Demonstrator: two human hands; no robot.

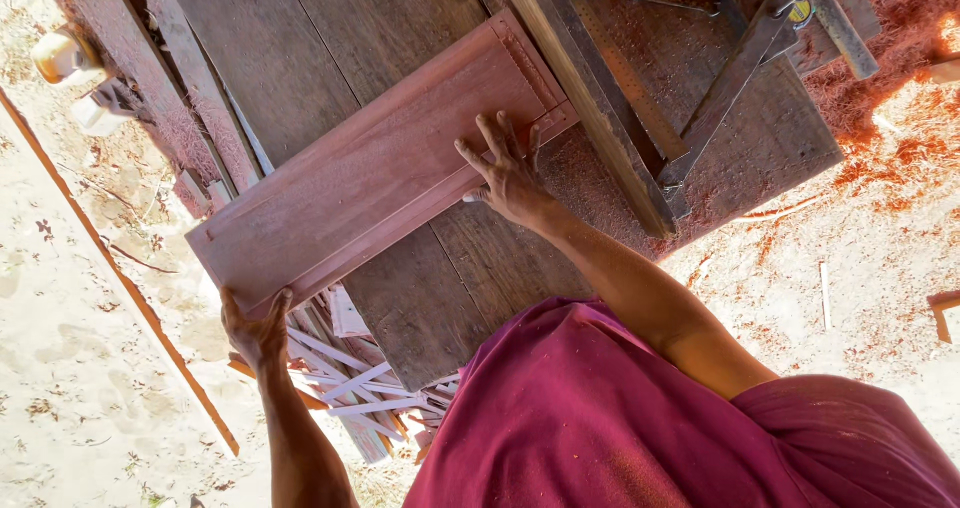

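Observation:
A reddish-brown wooden board (370, 168) with a framed edge lies slantwise across a workbench of dark planks (300, 38). My left hand (255, 330) grips the board's lower left corner, which overhangs the bench. My right hand (510, 176) rests flat on the board's near edge by its right end, fingers spread. A magenta shirt fills the bottom right.
A long wooden beam (590, 98) lies against the board's right end. Past it are a metal ruler (640, 98), a wrench (670, 3) and a hammer-like tool (835, 18) on a sawdust-covered panel. Pale wood strips (350, 378) are piled under the bench. Sandy ground holds a thin stick (120, 278).

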